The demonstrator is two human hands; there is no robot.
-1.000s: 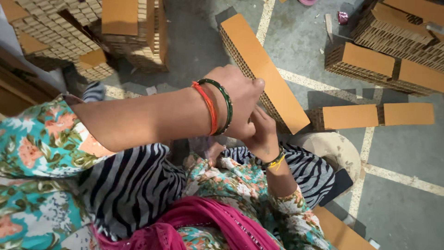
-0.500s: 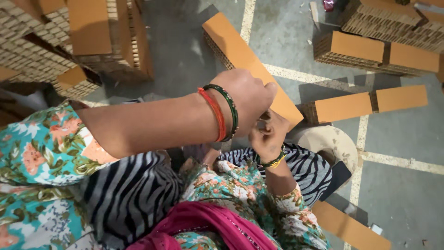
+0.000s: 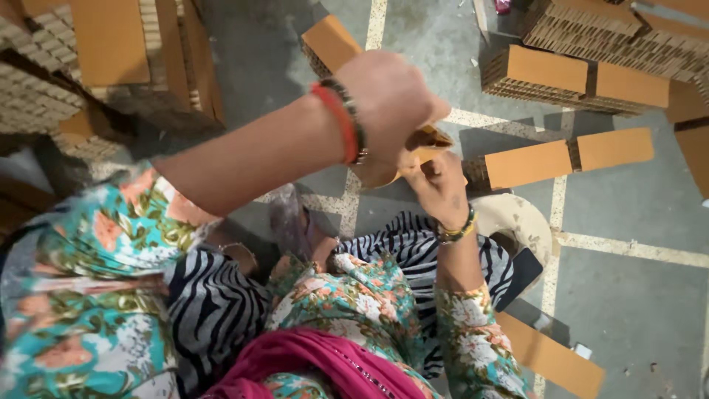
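Observation:
A long orange-brown corrugated cardboard slab (image 3: 329,43) slants from the top centre down toward me. My left hand (image 3: 391,100), with red and green bangles on the wrist, is closed over the slab's near end and hides most of it. Just below, my right hand (image 3: 439,185), wearing a dark and yellow bangle, pinches the same near end from underneath. My lap, in floral and zebra-striped cloth with a pink scarf, fills the lower part of the view.
Stacks of corrugated cardboard pieces (image 3: 111,66) stand at the top left and more cardboard stacks (image 3: 583,74) at the top right. Two flat pieces (image 3: 569,159) lie on the grey floor at right. A round beige stool (image 3: 521,222) and a cardboard strip (image 3: 550,358) sit by my right side.
My left hand has slid further over the slab's near end, covering more of it. My right hand has come up to pinch that end. The view has shifted slightly.

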